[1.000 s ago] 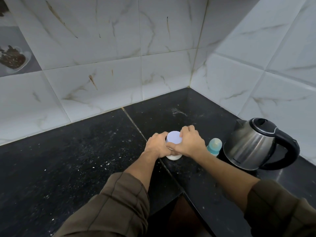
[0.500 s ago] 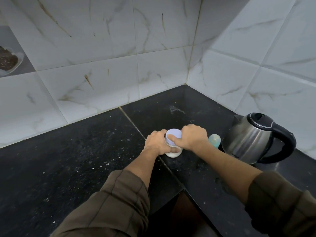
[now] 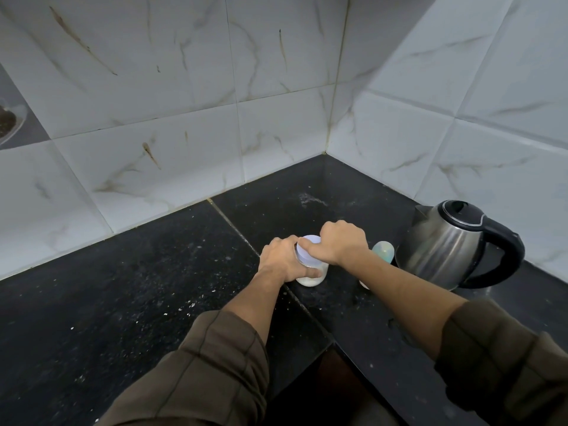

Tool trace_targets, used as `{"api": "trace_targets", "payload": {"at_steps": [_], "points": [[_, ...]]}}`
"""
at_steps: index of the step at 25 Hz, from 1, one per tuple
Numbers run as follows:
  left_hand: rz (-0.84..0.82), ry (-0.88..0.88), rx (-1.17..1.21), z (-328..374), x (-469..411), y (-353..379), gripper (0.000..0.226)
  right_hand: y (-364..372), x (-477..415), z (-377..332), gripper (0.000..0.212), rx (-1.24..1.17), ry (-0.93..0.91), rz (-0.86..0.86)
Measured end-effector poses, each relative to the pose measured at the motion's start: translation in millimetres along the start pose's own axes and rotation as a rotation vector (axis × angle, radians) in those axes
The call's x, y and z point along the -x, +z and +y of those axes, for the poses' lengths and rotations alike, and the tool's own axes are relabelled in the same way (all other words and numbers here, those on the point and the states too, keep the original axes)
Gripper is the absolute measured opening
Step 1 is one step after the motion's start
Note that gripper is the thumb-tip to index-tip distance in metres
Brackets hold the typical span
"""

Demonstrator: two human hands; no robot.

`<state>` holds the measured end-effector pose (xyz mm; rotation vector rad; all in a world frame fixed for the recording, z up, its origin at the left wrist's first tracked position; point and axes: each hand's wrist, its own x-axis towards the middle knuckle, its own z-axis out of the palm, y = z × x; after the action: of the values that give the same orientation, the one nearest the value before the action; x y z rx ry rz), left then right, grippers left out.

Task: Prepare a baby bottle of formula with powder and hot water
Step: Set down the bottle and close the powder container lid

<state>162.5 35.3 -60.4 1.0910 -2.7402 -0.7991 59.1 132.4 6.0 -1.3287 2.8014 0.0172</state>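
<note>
Preparation barely begun: left hand (image 3: 281, 261) wraps the clear jar of white powder (image 3: 310, 279) on the black granite table (image 3: 153, 287), right hand (image 3: 342, 241) clamps its pale lid (image 3: 307, 251), scooping and pouring ahead, teal-capped baby bottle (image 3: 384, 250) and steel kettle (image 3: 439, 250) just beside.
</note>
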Motion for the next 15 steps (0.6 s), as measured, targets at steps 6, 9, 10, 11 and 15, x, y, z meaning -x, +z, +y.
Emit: {"api": "trace_targets", "payload": {"at_steps": [6, 9, 10, 11, 15], "points": [[-0.012, 0.002, -0.023, 4, 4, -6, 0.078, 7, -11, 1, 0.076, -0.138, -0.199, -0.271], [-0.005, 0.001, -0.023, 4, 4, -5, 0.077, 7, -16, 2, 0.070, 0.021, -0.176, -0.145], [0.003, 0.000, -0.023, 3, 4, -5, 0.077, 7, -19, 3, 0.074, 0.047, -0.152, -0.123], [0.009, 0.000, -0.025, 2, 3, -5, 0.078, 7, -20, 5, 0.080, 0.042, -0.141, -0.130], [0.008, 0.031, -0.066, 4, 0, -5, 0.073, 17, -22, 5, 0.066, -0.002, -0.230, -0.201]]}}
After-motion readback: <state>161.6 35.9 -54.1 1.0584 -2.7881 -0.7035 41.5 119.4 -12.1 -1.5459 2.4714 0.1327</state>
